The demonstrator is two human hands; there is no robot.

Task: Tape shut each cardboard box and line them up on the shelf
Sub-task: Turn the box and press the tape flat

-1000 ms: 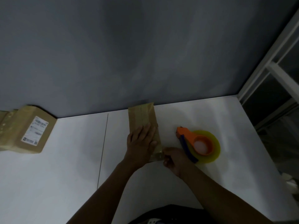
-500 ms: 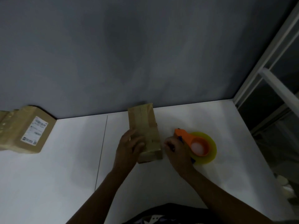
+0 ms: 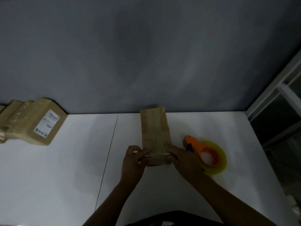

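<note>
A narrow cardboard box (image 3: 154, 132) lies flat on the white surface (image 3: 65, 176), its far end touching the grey wall (image 3: 146, 54) and its near end pointing back at the person. Strips of glossy tape run along its top and across it near the front.

Both hands are clamped on that near end. The left hand (image 3: 133, 162) grips the left front corner, fingers curled against the side and top edge. The right hand (image 3: 184, 160) grips the right front corner in the same way, fingers bent over the taped edge. The box sits between the two hands, resting on the surface.

Just to the right of the right hand lies an orange tape dispenser (image 3: 200, 149), flat on the surface and carrying a yellowish roll of tape (image 3: 219, 165). The wrist partly covers its near side.

Well apart on the left, against the wall, sits a larger box (image 3: 24, 128) bearing a white shipping label (image 3: 47, 123). A thin dark seam (image 3: 107, 160) runs through the surface between it and the narrow box. A white window frame (image 3: 276, 88) stands at the right edge.
</note>
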